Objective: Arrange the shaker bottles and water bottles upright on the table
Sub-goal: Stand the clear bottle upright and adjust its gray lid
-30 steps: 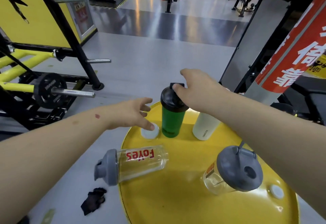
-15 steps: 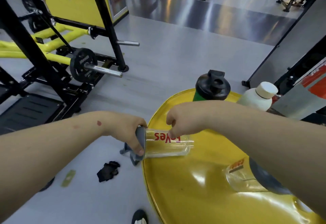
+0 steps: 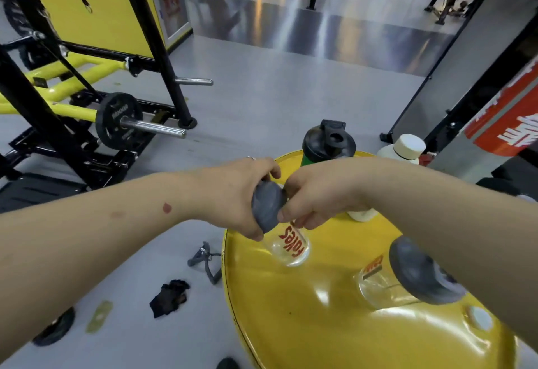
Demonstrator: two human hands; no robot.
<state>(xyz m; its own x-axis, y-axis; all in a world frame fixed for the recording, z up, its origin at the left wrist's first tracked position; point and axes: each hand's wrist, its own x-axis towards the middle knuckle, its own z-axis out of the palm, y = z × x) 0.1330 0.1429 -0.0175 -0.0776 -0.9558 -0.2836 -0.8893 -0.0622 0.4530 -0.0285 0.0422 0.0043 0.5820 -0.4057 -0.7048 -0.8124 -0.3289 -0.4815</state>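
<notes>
A clear shaker bottle [image 3: 291, 245] with red lettering and a grey lid is held tilted above the round yellow table [image 3: 320, 325], its base towards me. My left hand [image 3: 241, 197] grips the grey lid. My right hand [image 3: 317, 194] holds the bottle's upper body just below the lid. A second clear shaker with a grey lid [image 3: 407, 278] lies on its side at the right, partly behind my right forearm. A green shaker with a black lid [image 3: 327, 143] and a white bottle [image 3: 404, 149] stand upright at the table's far edge.
A small white cap [image 3: 479, 317] lies on the table's right side. On the grey floor to the left are a black glove [image 3: 170, 297], a grey hand gripper [image 3: 203, 261] and a yellow-black weight rack with a plate-loaded bar [image 3: 119, 120]. A red banner [image 3: 506, 118] stands at right.
The clear shaker lay on its side at the table's left edge; both hands took hold of it and lifted its lid end up, so it now tilts above the table.
</notes>
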